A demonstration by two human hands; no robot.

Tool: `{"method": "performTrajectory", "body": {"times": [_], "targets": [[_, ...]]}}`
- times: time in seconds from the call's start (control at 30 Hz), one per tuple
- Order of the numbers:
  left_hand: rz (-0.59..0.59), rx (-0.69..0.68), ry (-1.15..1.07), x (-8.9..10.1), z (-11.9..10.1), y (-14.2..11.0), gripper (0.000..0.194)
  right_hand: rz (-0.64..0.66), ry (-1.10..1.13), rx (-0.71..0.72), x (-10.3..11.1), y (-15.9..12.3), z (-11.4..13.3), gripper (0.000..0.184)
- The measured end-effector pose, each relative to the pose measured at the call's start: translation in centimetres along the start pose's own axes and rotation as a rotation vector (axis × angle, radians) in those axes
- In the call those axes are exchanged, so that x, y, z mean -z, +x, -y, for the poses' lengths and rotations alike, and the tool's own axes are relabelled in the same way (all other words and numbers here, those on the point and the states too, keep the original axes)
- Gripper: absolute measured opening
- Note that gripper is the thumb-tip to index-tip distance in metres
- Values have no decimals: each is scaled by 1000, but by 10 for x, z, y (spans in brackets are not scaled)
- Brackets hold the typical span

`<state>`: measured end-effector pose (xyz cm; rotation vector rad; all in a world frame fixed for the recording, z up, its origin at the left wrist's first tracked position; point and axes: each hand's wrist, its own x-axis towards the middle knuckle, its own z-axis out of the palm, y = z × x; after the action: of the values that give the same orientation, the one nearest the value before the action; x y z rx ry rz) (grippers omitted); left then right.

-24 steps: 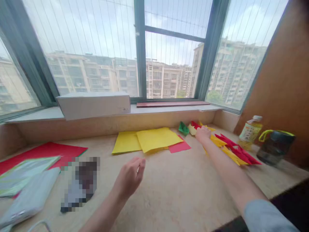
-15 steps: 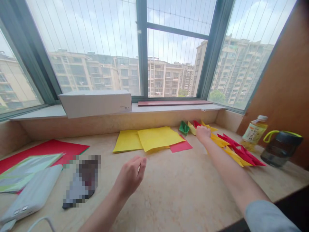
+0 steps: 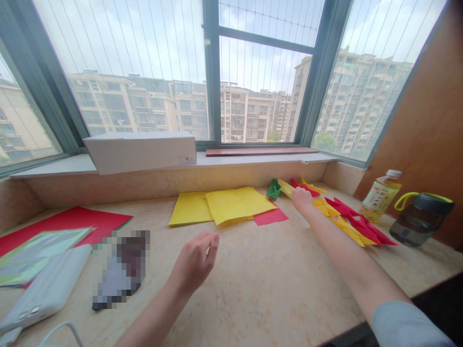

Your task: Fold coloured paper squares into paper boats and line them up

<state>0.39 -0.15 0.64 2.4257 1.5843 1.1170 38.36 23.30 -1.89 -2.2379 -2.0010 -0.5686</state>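
My right hand (image 3: 302, 198) reaches to the back right of the counter. Its fingers are closed at the near end of a yellow folded paper piece (image 3: 284, 187), and my hand hides part of it. That yellow piece lies against a green folded paper boat (image 3: 274, 190). Right behind the hand sit red folded paper (image 3: 311, 189) and more yellow. My left hand (image 3: 200, 254) is loosely curled over the middle of the counter, with nothing visible in it. Beyond it lie yellow paper sheets (image 3: 235, 205), beside a small red sheet (image 3: 272, 216).
Several red folded papers (image 3: 358, 222) and yellow ones lie under and beside my right forearm. A drink bottle (image 3: 381, 197) and dark cup (image 3: 421, 219) stand at right. Left are red sheets (image 3: 104, 219), a pale device (image 3: 50, 289) and a blurred item (image 3: 123, 270). A white box (image 3: 144, 153) rests on the sill.
My right hand has shifted slightly left. The yellow folded piece has moved left against the green boat, which has turned a little. My left hand stays nearly still.
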Motion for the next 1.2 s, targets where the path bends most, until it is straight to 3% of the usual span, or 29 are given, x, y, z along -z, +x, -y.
{"method": "performTrajectory", "body": {"times": [0.13, 0.23, 0.47, 0.63, 0.93, 1.2], "targets": [[-10, 3, 7, 1, 1, 0, 45, -23, 14, 1, 8, -5, 1, 23], [5, 13, 2, 0, 1, 0, 46, -58, 27, 26, 17, -9, 7, 28], [-9, -14, 1, 0, 0, 0, 46, -23, 78, 207, 31, -24, 50, 38], [-41, -37, 15, 3, 0, 2, 47, 12, 93, 156, 29, -28, 69, 34], [-44, -31, -26, 2, 0, 3, 45, 75, 188, -45, 24, -11, 44, 33], [-52, -30, -20, 3, 0, 3, 47, 136, 316, -126, 24, -3, 12, 33]]}}
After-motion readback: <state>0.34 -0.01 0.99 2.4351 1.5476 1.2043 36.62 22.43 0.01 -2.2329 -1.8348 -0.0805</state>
